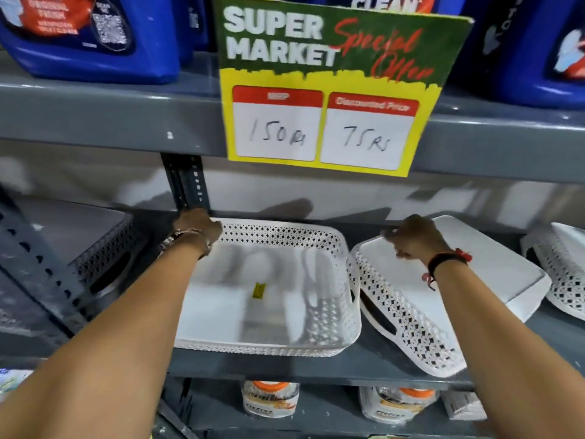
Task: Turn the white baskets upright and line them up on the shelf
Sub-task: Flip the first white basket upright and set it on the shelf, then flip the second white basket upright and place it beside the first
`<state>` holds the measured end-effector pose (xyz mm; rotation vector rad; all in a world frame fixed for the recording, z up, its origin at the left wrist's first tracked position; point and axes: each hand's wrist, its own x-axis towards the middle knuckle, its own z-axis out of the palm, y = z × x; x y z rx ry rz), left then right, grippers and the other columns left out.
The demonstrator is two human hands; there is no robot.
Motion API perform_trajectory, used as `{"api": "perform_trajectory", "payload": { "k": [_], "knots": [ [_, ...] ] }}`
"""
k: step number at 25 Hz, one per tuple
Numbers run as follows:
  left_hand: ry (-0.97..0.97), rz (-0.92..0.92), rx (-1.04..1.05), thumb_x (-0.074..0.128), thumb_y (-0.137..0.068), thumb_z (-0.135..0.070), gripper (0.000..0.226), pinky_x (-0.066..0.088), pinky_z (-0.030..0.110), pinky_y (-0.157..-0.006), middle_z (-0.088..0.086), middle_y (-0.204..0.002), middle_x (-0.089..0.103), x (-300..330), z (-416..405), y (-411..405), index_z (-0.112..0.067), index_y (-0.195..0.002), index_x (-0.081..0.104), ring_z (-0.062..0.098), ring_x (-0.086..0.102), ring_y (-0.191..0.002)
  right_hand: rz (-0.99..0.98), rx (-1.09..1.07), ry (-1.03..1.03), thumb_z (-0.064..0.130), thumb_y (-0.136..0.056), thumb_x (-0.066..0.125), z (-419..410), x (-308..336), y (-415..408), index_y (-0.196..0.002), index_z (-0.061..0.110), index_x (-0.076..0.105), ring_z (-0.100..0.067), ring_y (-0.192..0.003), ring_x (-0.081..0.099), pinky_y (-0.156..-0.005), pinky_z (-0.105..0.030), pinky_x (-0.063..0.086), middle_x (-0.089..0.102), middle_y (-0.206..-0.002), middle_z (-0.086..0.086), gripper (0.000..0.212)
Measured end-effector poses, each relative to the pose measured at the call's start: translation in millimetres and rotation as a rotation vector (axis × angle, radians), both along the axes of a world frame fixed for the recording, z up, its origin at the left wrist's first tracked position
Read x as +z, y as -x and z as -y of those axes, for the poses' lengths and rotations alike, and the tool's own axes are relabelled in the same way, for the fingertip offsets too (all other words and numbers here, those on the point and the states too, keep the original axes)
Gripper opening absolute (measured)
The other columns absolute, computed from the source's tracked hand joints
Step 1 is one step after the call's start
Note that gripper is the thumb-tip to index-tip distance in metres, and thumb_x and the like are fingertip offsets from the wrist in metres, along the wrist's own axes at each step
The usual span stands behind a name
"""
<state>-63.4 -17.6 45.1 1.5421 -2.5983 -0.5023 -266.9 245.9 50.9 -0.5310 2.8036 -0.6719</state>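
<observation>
the grey metal shelf (316,370) carried the white baskets. the upright basket (269,296) sat centre, holding only a small yellow sticker (259,291). the left hand (198,228) gripped its far left corner. the overturned basket (443,296) lay just beside it at an angle; the right hand (414,239) rested on its base, fingers curled. an offer sign (329,87) hung above, partly covering blue detergent jugs (88,36).

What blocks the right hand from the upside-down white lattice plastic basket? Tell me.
Nothing visible does. The right hand is already at the far edge of the upside-down white lattice plastic basket, with no object between them.
</observation>
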Motion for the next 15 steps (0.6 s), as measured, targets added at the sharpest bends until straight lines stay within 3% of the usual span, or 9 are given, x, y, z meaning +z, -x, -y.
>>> {"api": "perform_trajectory", "payload": {
  "k": [2,3,5,7,8,10,12,13,15],
  "knots": [
    [-0.149,-0.242,-0.14,0.047,-0.092,-0.019,0.03,0.051,0.038,-0.088,0.024,-0.102,0.07,12,-31,38,0.005,-0.104,0.061,0.032,0.067,-0.102,-0.155,-0.07,-0.028,0.033,-0.09,0.045,-26,1,32,-0.079,0.0,0.061,-0.036,-0.091,0.065,-0.075,-0.035,0.047,0.069,-0.084,-0.023,0.039],
    [-0.321,-0.367,-0.178,0.048,-0.093,-0.017,0.024,0.056,0.035,-0.074,0.016,-0.073,0.075,18,-54,55,0.002,-0.09,0.061,0.024,0.074,-0.077,-0.194,-0.09,-0.06,0.034,-0.092,0.042,-41,-3,47,-0.093,-0.004,0.063,-0.04,-0.103,0.06,-0.081,-0.038,0.047,0.066,-0.104,-0.029,0.044],
    [-0.68,-0.504,-0.194,0.047,-0.095,-0.017,0.026,0.054,0.023,-0.043,0.0,-0.033,0.062,26,-104,89,-0.003,-0.074,0.054,0.013,0.062,-0.034,-0.197,-0.105,-0.124,0.033,-0.094,0.038,-74,-10,75,-0.114,-0.01,0.056,-0.041,-0.114,0.054,-0.091,-0.04,0.045,0.057,-0.123,-0.031,0.05],
    [-0.952,-0.503,-0.2,0.045,-0.096,-0.019,0.031,0.052,0.019,-0.037,0.005,-0.039,0.059,26,-152,115,-0.005,-0.068,0.048,0.018,0.058,-0.042,-0.179,-0.09,-0.132,0.03,-0.095,0.037,-105,-14,101,-0.118,-0.011,0.053,-0.041,-0.116,0.053,-0.094,-0.04,0.044,0.055,-0.125,-0.032,0.049],
    [-1.007,-0.46,-0.193,0.044,-0.097,-0.02,0.031,0.056,0.022,-0.045,0.01,-0.052,0.056,25,-171,125,-0.005,-0.07,0.047,0.019,0.057,-0.047,-0.16,-0.076,-0.116,0.028,-0.095,0.038,-118,-17,112,-0.117,-0.01,0.054,-0.041,-0.115,0.053,-0.094,-0.04,0.044,0.056,-0.124,-0.032,0.047],
    [-1.018,-0.318,-0.147,0.043,-0.097,-0.024,0.029,0.059,0.029,-0.07,0.013,-0.067,0.048,10,-194,137,0.001,-0.086,0.053,0.017,0.058,-0.038,-0.122,-0.024,-0.112,0.026,-0.096,0.038,-136,-25,127,-0.115,-0.009,0.055,-0.04,-0.114,0.054,-0.093,-0.04,0.043,0.056,-0.122,-0.032,0.044],
    [-0.916,-0.128,-0.109,0.045,-0.096,-0.03,0.041,0.06,0.031,-0.061,0.014,-0.072,0.055,-8,-217,150,0.007,-0.11,0.054,0.018,0.058,-0.036,-0.075,0.053,-0.124,0.028,-0.096,0.037,-157,-37,147,-0.12,-0.007,0.052,-0.039,-0.118,0.051,-0.097,-0.039,0.041,0.054,-0.127,-0.031,0.044],
    [-0.867,-0.066,-0.095,0.046,-0.095,-0.034,0.044,0.059,0.032,-0.057,0.014,-0.069,0.06,-15,-224,152,0.005,-0.11,0.055,0.02,0.059,-0.042,-0.058,0.073,-0.112,0.03,-0.096,0.037,-165,-43,156,-0.126,-0.004,0.048,-0.038,-0.122,0.049,-0.1,-0.039,0.039,0.051,-0.132,-0.029,0.047],
    [-0.892,-0.007,-0.019,0.046,-0.091,-0.047,0.052,0.054,0.04,-0.086,0.024,-0.088,0.068,-27,-242,153,0.002,-0.109,0.051,0.032,0.066,-0.077,0.016,0.076,-0.102,0.033,-0.096,0.035,-176,-50,170,-0.135,-0.001,0.039,-0.039,-0.128,0.043,-0.105,-0.04,0.035,0.042,-0.141,-0.027,0.052]
  ]
}}
